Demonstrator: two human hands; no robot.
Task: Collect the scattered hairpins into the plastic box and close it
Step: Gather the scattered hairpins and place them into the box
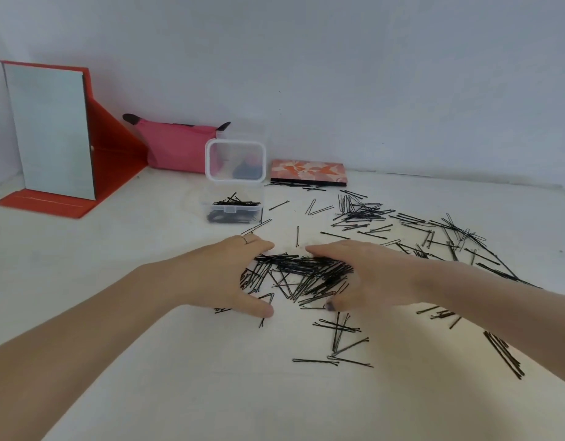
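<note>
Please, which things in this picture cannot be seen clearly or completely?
- Head view: part of the hairpin pile lies under the left hand and the right hand.
- How full the plastic box is: its pins are too small to count.
- The pink pouch is partly behind the box's raised lid.

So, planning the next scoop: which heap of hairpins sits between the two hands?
The dense heap of hairpins at centre, cupped by both hands; the other clusters lie untouched.

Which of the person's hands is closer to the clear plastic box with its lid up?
Left. The left hand lies just in front of the plastic box, slightly toward the person. The right hand is farther off to the box's right, across the pile of hairpins.
</note>
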